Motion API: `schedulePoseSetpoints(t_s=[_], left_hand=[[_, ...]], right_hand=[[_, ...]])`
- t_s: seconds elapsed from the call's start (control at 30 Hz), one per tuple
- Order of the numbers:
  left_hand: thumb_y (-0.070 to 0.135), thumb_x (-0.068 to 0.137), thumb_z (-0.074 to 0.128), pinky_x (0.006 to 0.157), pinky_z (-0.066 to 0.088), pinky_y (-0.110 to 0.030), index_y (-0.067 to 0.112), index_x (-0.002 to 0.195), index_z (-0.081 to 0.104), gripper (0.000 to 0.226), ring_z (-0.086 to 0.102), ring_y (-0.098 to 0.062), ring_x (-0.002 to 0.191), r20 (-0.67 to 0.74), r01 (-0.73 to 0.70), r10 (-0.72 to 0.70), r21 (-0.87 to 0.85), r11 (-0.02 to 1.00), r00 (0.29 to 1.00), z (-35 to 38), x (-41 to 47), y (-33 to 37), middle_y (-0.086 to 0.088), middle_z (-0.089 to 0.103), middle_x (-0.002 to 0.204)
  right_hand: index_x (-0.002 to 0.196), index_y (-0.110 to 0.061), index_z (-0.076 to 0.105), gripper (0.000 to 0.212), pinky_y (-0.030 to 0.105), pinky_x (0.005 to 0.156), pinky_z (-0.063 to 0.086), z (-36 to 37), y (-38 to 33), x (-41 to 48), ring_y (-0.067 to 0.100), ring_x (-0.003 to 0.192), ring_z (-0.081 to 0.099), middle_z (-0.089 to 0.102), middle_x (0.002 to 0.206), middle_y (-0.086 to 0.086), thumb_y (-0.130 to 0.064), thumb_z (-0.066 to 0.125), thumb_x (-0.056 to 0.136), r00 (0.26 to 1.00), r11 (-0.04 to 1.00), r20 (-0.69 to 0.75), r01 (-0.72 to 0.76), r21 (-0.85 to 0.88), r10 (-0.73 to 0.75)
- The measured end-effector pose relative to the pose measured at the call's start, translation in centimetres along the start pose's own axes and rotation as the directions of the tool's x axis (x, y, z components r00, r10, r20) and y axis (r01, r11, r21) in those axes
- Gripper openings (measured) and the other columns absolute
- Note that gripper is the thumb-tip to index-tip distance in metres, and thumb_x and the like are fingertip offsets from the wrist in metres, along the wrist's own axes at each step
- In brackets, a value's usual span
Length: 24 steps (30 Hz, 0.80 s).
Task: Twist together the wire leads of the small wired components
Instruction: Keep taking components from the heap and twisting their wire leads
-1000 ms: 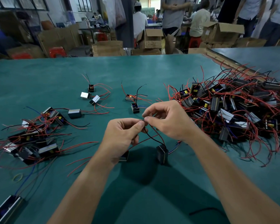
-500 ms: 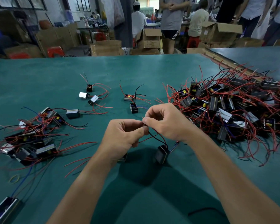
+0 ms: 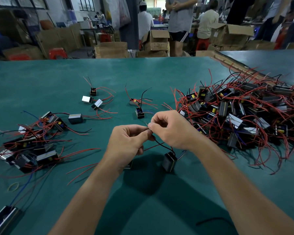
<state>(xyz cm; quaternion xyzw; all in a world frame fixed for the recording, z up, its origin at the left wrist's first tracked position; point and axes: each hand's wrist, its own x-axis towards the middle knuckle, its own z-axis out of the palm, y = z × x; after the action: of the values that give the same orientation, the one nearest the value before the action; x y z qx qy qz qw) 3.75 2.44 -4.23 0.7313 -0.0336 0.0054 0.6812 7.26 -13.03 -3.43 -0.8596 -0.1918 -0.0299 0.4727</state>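
Note:
My left hand (image 3: 127,143) and my right hand (image 3: 172,128) meet above the green table (image 3: 143,73), fingertips touching. Both pinch the ends of thin wire leads (image 3: 148,127) between thumb and forefinger. A black lead and a red lead run down from the fingers to a small black boxed component (image 3: 169,161) standing on the table below my right wrist. A second component (image 3: 129,164) lies mostly hidden under my left hand.
A large tangled pile of black components with red leads (image 3: 241,112) fills the right side. A smaller heap (image 3: 31,146) lies at left, with several loose units (image 3: 93,99) further back. A yellow rubber band (image 3: 14,186) lies near left. People and cardboard boxes (image 3: 156,41) stand beyond the far edge.
Both hands have stayed together on the leads; the right fingers have shifted slightly on the wire ends. The component below has barely moved.

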Motion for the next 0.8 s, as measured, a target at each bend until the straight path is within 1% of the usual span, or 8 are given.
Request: schedulePoseSetpoints(t_s=[0.1, 0.23, 0.33, 0.37, 0.5, 0.57, 0.63, 0.8], left_hand=[[0.006, 0.088, 0.066, 0.037, 0.033, -0.013, 0.010, 0.077, 0.074, 0.014, 0.038, -0.007, 0.035, 0.017, 0.036, -0.035, -0.048, 0.998, 0.999, -0.3, 0.0, 0.0, -0.007, 0.072, 0.068], [0.008, 0.083, 0.066, 0.037, 0.030, -0.014, 0.007, 0.076, 0.073, 0.010, 0.036, -0.007, 0.037, 0.165, 0.171, -0.143, -0.168, 0.971, 0.976, -1.1, 0.3, 0.0, -0.008, 0.069, 0.068], [0.016, 0.074, 0.068, 0.036, 0.028, -0.014, 0.009, 0.071, 0.073, 0.009, 0.035, -0.006, 0.037, 0.251, 0.233, -0.182, -0.194, 0.953, 0.951, -1.4, 0.3, 0.0, -0.006, 0.067, 0.067], [0.017, 0.072, 0.068, 0.037, 0.026, -0.014, 0.010, 0.069, 0.072, 0.010, 0.034, -0.006, 0.037, 0.276, 0.243, -0.186, -0.189, 0.951, 0.943, -1.4, 0.3, 0.0, -0.006, 0.066, 0.066], [0.020, 0.070, 0.067, 0.039, 0.022, -0.016, 0.009, 0.071, 0.072, 0.012, 0.033, -0.007, 0.038, 0.343, 0.253, -0.187, -0.159, 0.954, 0.920, -1.6, 0.2, 0.2, -0.006, 0.063, 0.064], [0.021, 0.069, 0.067, 0.038, 0.022, -0.015, 0.008, 0.073, 0.072, 0.014, 0.032, -0.007, 0.039, 0.361, 0.250, -0.186, -0.139, 0.958, 0.914, -1.7, 0.2, 0.3, -0.007, 0.062, 0.063], [0.020, 0.070, 0.067, 0.038, 0.023, -0.015, 0.007, 0.072, 0.072, 0.014, 0.032, -0.007, 0.040, 0.370, 0.245, -0.182, -0.132, 0.961, 0.911, -1.6, 0.2, 0.3, -0.007, 0.061, 0.061], [0.013, 0.073, 0.066, 0.038, 0.024, -0.015, 0.010, 0.065, 0.072, 0.011, 0.032, -0.008, 0.041, 0.384, 0.230, -0.178, -0.092, 0.969, 0.906, -1.7, 0.2, 0.2, -0.009, 0.061, 0.062]], right_hand=[[0.069, -0.008, 0.064, 0.023, 0.020, 0.050, 0.035, -0.1, -0.3, -0.1, 0.004, 0.049, 0.042, 0.056, 0.058, -0.005, -0.013, 0.063, 0.091, 0.999, 0.998, 0.022, 0.034, 0.057, -0.035], [0.073, -0.007, 0.067, 0.017, 0.020, 0.053, 0.038, -1.2, -0.4, -0.6, 0.006, 0.055, 0.047, 0.060, 0.061, -0.004, 0.001, 0.065, 0.088, 0.989, 0.975, 0.091, 0.094, 0.202, -0.114], [0.077, -0.004, 0.069, 0.011, 0.031, 0.057, 0.041, -1.9, -0.2, -0.7, 0.016, 0.058, 0.050, 0.062, 0.066, 0.013, 0.002, 0.068, 0.086, 0.982, 0.968, 0.142, 0.092, 0.232, -0.127], [0.078, -0.004, 0.069, 0.010, 0.032, 0.058, 0.042, -2.1, -0.1, -0.8, 0.018, 0.059, 0.051, 0.063, 0.067, 0.017, 0.002, 0.069, 0.086, 0.980, 0.968, 0.152, 0.094, 0.233, -0.132], [0.080, -0.009, 0.073, 0.011, 0.027, 0.058, 0.046, -2.6, 0.1, -0.8, 0.016, 0.062, 0.055, 0.068, 0.068, 0.005, 0.002, 0.073, 0.083, 0.968, 0.955, 0.203, 0.084, 0.285, -0.146], [0.081, -0.011, 0.074, 0.012, 0.030, 0.060, 0.047, -2.6, 0.3, -0.8, 0.019, 0.064, 0.056, 0.070, 0.071, 0.013, 0.001, 0.074, 0.082, 0.966, 0.948, 0.210, 0.082, 0.307, -0.151], [0.083, -0.012, 0.075, 0.014, 0.028, 0.059, 0.048, -2.6, 0.3, -0.7, 0.017, 0.064, 0.056, 0.069, 0.072, 0.019, 0.001, 0.074, 0.081, 0.964, 0.948, 0.216, 0.083, 0.307, -0.154], [0.085, -0.013, 0.076, 0.015, 0.020, 0.058, 0.048, -2.7, 0.5, -0.8, 0.009, 0.062, 0.057, 0.071, 0.070, 0.004, 0.002, 0.074, 0.081, 0.953, 0.951, 0.272, 0.044, 0.305, -0.131]])
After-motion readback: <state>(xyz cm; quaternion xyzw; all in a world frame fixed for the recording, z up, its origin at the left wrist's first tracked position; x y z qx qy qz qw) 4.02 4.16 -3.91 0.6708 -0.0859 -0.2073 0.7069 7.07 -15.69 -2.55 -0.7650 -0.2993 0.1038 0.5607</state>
